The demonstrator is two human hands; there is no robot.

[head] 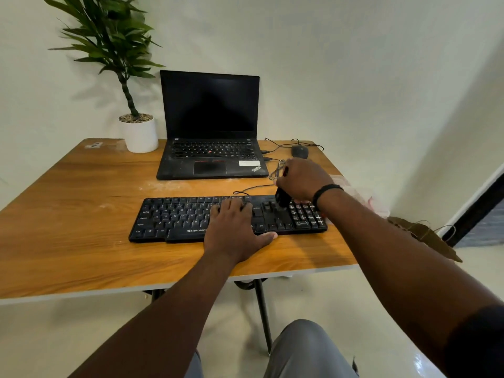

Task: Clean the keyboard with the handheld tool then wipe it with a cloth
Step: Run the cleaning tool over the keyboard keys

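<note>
A black wired keyboard (174,216) lies near the front edge of the wooden table (68,214). My left hand (234,230) rests flat on its middle keys, fingers straight, thumb at the front edge. My right hand (301,181) grips a black handheld tool (282,197) whose lower end touches the keys just left of the number pad. A light pinkish cloth (354,190) lies on the table's right edge, partly hidden behind my right forearm.
An open black laptop (210,126) stands behind the keyboard, a white potted plant (140,132) to its left. A black mouse (300,151) and tangled cables (278,170) lie at the back right. A brown paper bag (425,236) sits beyond the table's right side.
</note>
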